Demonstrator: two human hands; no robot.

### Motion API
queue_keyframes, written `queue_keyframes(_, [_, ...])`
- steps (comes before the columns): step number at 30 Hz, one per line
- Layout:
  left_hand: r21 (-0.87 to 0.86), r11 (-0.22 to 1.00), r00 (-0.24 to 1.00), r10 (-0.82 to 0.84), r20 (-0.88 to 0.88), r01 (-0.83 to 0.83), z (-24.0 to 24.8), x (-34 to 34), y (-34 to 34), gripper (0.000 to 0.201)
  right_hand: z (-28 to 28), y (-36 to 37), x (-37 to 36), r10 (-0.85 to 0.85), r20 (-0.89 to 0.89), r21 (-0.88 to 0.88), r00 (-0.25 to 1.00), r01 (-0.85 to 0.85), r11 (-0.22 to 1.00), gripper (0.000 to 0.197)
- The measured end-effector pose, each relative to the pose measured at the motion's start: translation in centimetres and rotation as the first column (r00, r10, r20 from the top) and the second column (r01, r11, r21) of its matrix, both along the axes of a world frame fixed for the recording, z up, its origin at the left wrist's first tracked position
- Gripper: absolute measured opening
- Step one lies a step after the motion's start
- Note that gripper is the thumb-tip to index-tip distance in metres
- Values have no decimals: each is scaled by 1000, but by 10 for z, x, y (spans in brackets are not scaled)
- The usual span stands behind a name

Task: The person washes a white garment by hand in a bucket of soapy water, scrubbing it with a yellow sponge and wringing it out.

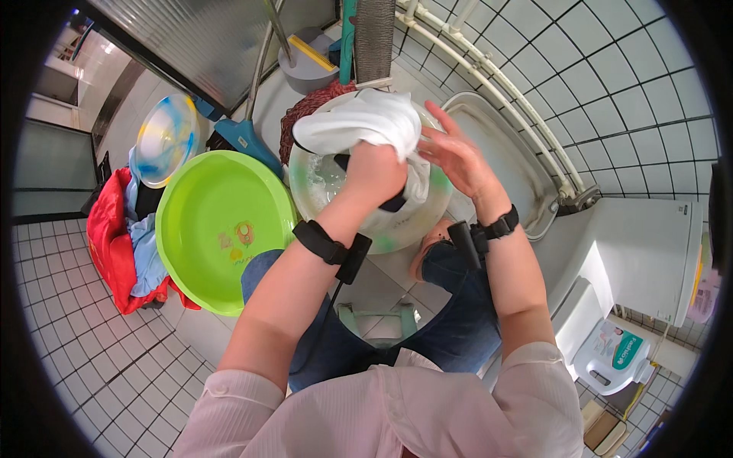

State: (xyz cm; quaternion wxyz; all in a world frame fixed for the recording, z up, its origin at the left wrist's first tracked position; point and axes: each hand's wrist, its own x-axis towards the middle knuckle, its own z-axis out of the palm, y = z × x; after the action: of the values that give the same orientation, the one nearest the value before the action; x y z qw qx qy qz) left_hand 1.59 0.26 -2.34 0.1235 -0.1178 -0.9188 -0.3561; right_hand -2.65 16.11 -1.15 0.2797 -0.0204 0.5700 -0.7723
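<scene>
White cloth [366, 122] fills the top of the clear basin [305, 179] in front of your knees, bunched and draped over the far rim, with water showing in the basin beneath it. Your left hand [372, 172] is clenched around a fold of that cloth, knuckles up, over the middle of the basin. Your right hand [456, 156] is spread wide, fingers splayed, its fingertips [427, 145] touching the cloth's right edge. Each wrist carries a black band. Just left of the clear basin sits a lime-green basin [206, 229], tilted toward you, and beyond it a smaller bowl [164, 137] streaked blue and yellow leans against the wall. A heap of red and blue laundry [114, 244] lies on the tiled floor beside the green one. A white squat toilet [504, 153] lies to the right of the clear basin.
</scene>
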Motion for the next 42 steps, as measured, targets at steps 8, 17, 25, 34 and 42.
queue_keyframes(8, [-190, 942, 838, -140, 527, 276, -28, 33, 19, 41, -110, -13, -4, 182, 189, 590, 965, -260, 764, 64])
queue_keyframes(17, [-168, 932, 852, -206, 482, 320, -8, 40, 1, 32, -212, -35, 26, 422, 40, 981, 906, -116, 158, 75])
queue_keyframes(25, [-236, 891, 772, -174, 612, 388, -3, 42, 4, 41, -294, -56, 28, 634, 148, 989, 759, -124, -81, 50])
queue_keyframes(34, [-115, 951, 756, -151, 637, 287, -19, 34, 2, 36, -277, -51, 1, 520, 259, 965, 814, -205, -161, 42])
queue_keyframes(42, [360, 293, 360, -56, 931, -886, -121, 18, 13, 45, -186, -15, 3, -396, 169, 318, 903, 330, 889, 52])
